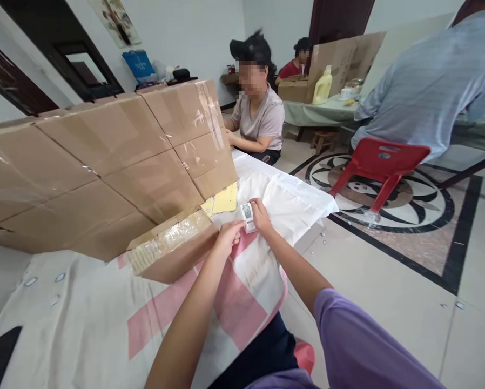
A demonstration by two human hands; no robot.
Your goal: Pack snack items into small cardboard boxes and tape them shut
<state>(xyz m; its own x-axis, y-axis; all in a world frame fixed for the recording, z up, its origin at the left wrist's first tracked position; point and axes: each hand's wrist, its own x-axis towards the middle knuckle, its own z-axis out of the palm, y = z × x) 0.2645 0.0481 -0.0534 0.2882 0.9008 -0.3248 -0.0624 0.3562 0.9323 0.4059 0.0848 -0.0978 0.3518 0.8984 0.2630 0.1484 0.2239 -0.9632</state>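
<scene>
Small white rectangular piece [248,218], dark grey panel [247,211] toward far end, pinched by left hand [230,235] at near left, right hand [261,216] at right.

A home room, set up like a workshop
Home: wall picture [115,21], inlaid floor [362,189], red chair [400,159]. Workshop: boxes [100,167] stacked toward the tabletop's [283,197] far edge, people [262,121] seated around.
</scene>
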